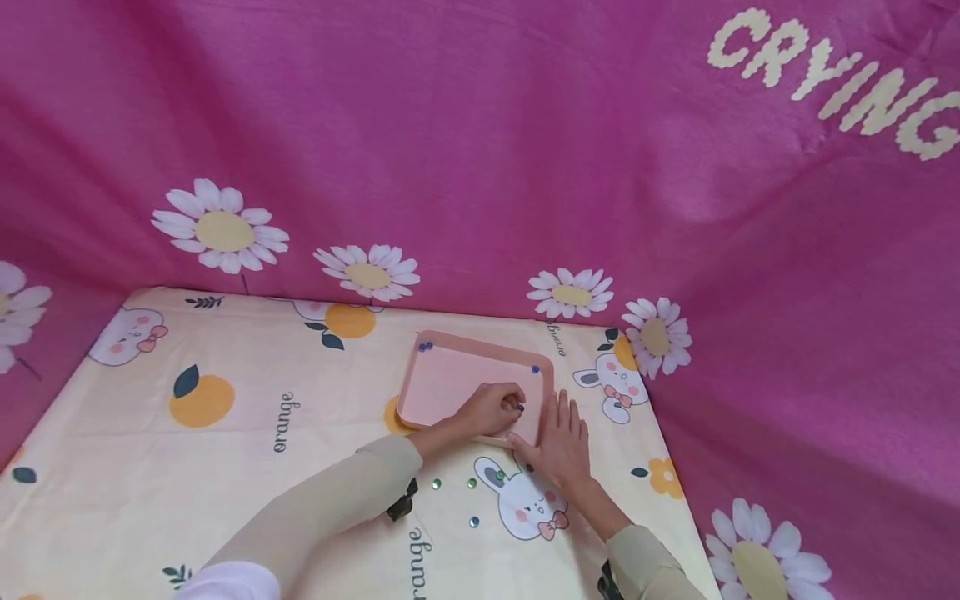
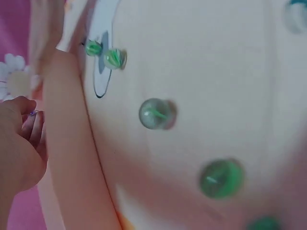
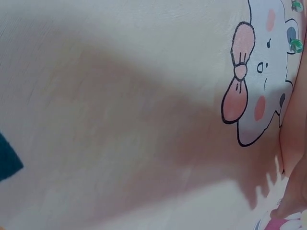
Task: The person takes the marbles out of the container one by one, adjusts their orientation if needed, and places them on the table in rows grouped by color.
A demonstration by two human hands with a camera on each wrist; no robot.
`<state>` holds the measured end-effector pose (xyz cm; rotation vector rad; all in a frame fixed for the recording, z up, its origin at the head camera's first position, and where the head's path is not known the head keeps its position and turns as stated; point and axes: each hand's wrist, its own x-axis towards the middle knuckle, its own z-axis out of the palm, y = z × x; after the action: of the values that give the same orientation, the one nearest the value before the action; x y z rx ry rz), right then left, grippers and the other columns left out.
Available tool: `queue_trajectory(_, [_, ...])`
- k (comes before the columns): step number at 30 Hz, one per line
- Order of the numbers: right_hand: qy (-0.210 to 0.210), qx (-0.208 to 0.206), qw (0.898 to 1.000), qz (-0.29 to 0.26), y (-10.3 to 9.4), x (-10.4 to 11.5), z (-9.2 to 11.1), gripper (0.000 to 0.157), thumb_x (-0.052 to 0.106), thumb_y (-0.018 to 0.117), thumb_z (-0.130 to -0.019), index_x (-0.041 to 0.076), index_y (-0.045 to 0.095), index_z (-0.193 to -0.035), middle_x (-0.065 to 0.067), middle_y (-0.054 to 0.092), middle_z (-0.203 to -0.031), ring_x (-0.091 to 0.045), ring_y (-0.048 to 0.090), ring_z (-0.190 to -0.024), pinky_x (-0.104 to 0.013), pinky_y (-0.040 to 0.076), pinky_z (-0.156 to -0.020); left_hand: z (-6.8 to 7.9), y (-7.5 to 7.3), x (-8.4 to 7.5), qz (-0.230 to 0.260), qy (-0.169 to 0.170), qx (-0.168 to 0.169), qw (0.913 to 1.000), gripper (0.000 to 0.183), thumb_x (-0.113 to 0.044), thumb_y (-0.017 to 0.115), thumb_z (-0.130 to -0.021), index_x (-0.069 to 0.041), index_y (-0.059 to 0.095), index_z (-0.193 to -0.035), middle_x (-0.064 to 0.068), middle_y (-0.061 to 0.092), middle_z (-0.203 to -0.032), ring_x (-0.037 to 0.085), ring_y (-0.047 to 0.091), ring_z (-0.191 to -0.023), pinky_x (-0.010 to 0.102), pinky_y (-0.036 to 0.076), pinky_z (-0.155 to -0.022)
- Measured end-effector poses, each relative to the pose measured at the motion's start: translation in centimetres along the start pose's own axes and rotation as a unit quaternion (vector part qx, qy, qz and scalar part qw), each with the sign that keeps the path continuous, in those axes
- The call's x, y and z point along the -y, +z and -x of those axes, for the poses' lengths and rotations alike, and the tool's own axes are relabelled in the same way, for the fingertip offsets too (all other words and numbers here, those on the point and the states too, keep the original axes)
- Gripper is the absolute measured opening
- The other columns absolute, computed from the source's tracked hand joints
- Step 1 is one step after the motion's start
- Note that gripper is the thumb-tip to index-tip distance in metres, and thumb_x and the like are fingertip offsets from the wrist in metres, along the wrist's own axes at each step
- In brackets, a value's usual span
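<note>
A shallow pink tray [image 1: 457,375] lies on the patterned cloth. Over its right front part, my left hand [image 1: 489,408] pinches a small dark blue marble [image 1: 521,407] between thumb and fingertips; the left wrist view shows that marble [image 2: 33,113] only partly. My right hand [image 1: 564,446] rests against the tray's right front corner with its fingers straight, the thumb along the front edge. Inside the tray, a few blue marbles [image 1: 425,346] sit in the far left corner and one blue marble [image 1: 536,369] in the far right corner. In the right wrist view, only part of my right hand [image 3: 293,196] shows.
In front of the tray, several green marbles [image 1: 472,483] and a blue marble [image 1: 474,522] lie loose on the cloth [image 1: 315,500]. Green marbles [image 2: 221,178] appear large in the left wrist view. A magenta curtain [image 1: 450,150] with daisies encloses the back and sides.
</note>
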<state>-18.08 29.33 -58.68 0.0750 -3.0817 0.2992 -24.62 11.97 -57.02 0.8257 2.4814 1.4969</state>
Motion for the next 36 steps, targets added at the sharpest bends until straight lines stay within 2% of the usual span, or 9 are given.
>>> queue_trajectory(5, [0.006,-0.003,1.000,-0.001,-0.1,0.0,0.1,0.110,0.074,0.055,-0.083,0.007,0.014,-0.160,-0.020,0.015,-0.164,-0.044,0.012,-0.148,-0.065,0.013,-0.113,3.3,-2.1,-0.8,0.054,-0.028,0.018,0.9980,0.022,-0.007,0.066,-0.095,-0.002,0.072,-0.115,0.002,0.071,-0.098,0.009,0.061,-0.086,0.023,0.052,-0.083])
queue_trajectory(8, [0.011,0.000,1.000,-0.007,-0.1,0.1,0.2,0.111,0.075,0.055,-0.083,0.007,0.013,-0.160,-0.020,0.014,-0.164,-0.044,0.011,-0.148,-0.066,0.012,-0.113,5.6,-3.5,-1.4,0.064,-0.051,0.039,0.9959,0.024,-0.008,0.064,-0.096,-0.005,0.070,-0.120,0.003,0.070,-0.104,0.011,0.060,-0.091,0.024,0.051,-0.086])
queue_trajectory(12, [0.015,0.005,1.000,-0.014,-0.2,0.1,0.1,0.111,0.073,0.057,-0.083,0.008,0.011,-0.160,-0.020,0.013,-0.164,-0.044,0.010,-0.148,-0.066,0.008,-0.113,8.2,-4.9,-2.0,0.061,-0.053,0.056,0.9952,0.023,-0.010,0.063,-0.098,-0.012,0.070,-0.119,0.002,0.070,-0.106,0.010,0.060,-0.091,0.025,0.051,-0.086])
queue_trajectory(16, [0.016,0.010,1.000,-0.016,-0.4,0.2,0.1,0.110,0.073,0.057,-0.083,0.009,0.011,-0.160,-0.018,0.012,-0.165,-0.044,0.008,-0.148,-0.066,0.006,-0.114,10.5,-5.6,-2.8,0.063,-0.044,0.061,0.9952,0.020,-0.011,0.065,-0.097,-0.014,0.071,-0.116,-0.002,0.070,-0.102,0.009,0.061,-0.088,0.026,0.052,-0.083])
queue_trajectory(21, [0.021,0.019,0.999,-0.023,-0.5,0.3,0.2,0.110,0.073,0.057,-0.083,0.010,0.011,-0.161,-0.017,0.010,-0.165,-0.044,0.007,-0.149,-0.066,0.006,-0.114,13.5,-5.1,-3.1,0.063,-0.047,0.074,0.9941,0.017,-0.010,0.069,-0.094,-0.012,0.074,-0.111,-0.009,0.067,-0.096,0.006,0.059,-0.083,0.023,0.051,-0.077])
queue_trajectory(28, [0.023,0.005,0.999,-0.023,-0.4,0.4,0.2,0.111,0.075,0.058,-0.081,0.010,0.016,-0.161,-0.016,0.015,-0.165,-0.047,0.010,-0.147,-0.069,0.009,-0.112,17.0,-3.1,-2.5,0.063,-0.040,0.071,0.9947,0.016,-0.001,0.074,-0.087,-0.003,0.073,-0.104,-0.005,0.067,-0.085,0.000,0.056,-0.074,0.020,0.051,-0.070])
queue_trajectory(31, [0.026,0.003,0.999,-0.024,-0.4,0.4,0.3,0.111,0.075,0.058,-0.080,0.012,0.016,-0.161,-0.016,0.015,-0.165,-0.046,0.009,-0.147,-0.069,0.008,-0.112,17.8,-2.7,-2.3,0.055,-0.035,0.078,0.9948,0.015,-0.001,0.073,-0.087,-0.005,0.074,-0.102,-0.008,0.066,-0.084,-0.001,0.056,-0.073,0.020,0.050,-0.069])
queue_trajectory(36, [0.029,0.008,0.999,-0.029,-0.4,0.4,0.4,0.110,0.073,0.059,-0.081,0.011,0.014,-0.161,-0.016,0.012,-0.165,-0.046,0.008,-0.148,-0.068,0.007,-0.113,18.3,-2.5,-2.0,0.037,-0.037,0.082,0.9953,0.013,-0.001,0.074,-0.087,-0.007,0.075,-0.098,-0.012,0.065,-0.083,-0.002,0.055,-0.072,0.019,0.050,-0.069])
